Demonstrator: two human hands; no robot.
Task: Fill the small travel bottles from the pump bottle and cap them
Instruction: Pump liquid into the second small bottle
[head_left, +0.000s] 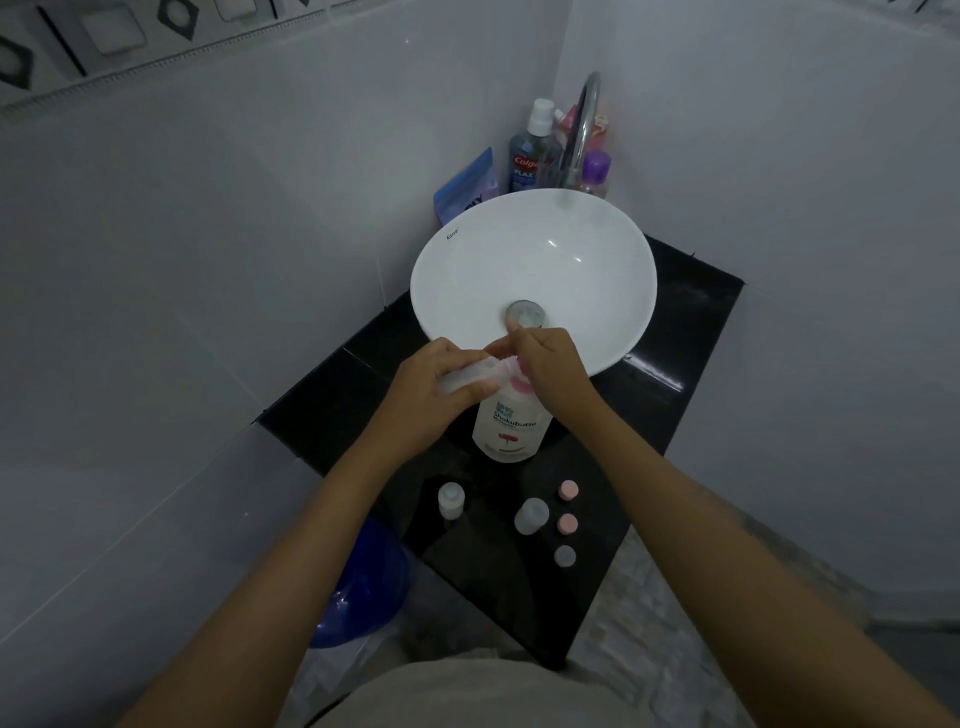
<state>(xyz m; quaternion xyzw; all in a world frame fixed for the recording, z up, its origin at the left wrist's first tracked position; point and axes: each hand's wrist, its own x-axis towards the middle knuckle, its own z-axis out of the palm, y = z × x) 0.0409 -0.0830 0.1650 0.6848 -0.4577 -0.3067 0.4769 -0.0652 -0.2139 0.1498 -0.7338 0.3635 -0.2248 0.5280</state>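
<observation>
- Left hand (434, 384) grips a clear travel bottle (470, 375), fingers curled round it, holding it tilted on its side against the pump head (519, 385) of the pump bottle (511, 423).
- Right hand (550, 364) sits on top of the pump, fingers curled over it; looks like a press, though no liquid flow can be made out.
- Pump bottle stands upright on the black desk (670, 364), just in front of the white basin (535, 270).
- Nearer on the desk: two more small bottles, one at left (450, 500), one mid (531, 516), both uncapped. Fill level too dim to read.
- Three loose caps beside them: two pink (569, 490) (567, 524), one grey (564, 556).
- Judgement: early to middle. No bottle is capped; the first fill seems to be in hand. Left to do: any unfilled bottles, then all three caps.
</observation>
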